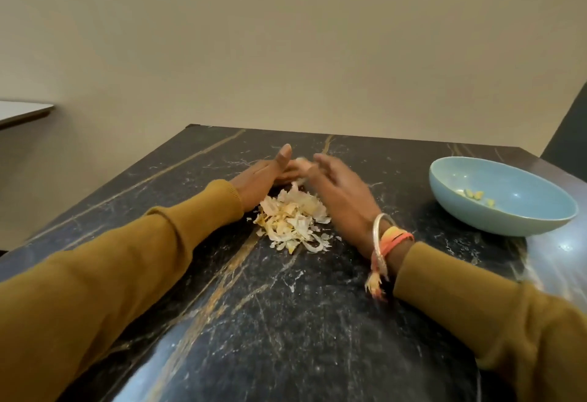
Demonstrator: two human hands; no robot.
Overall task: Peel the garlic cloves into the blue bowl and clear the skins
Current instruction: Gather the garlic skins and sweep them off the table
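We see the skins (293,220) heaped in a loose pale pile at the middle of the dark marbled surface (286,322). The left hand (260,179) stands on its edge at the pile's 10 o'clock, touching it, fingers straight and thumb raised, gripping nothing. The right hand (340,192) lies at the pile's 2 o'clock, blurred; we cannot tell whether its bent fingers hold anything. A pale scrap (301,165) shows between the two hands' fingertips at 12 o'clock. The bowl (495,223) sits well apart at 3 o'clock, with a few cloves (475,195) inside. Thread bands (394,238) circle the right wrist.
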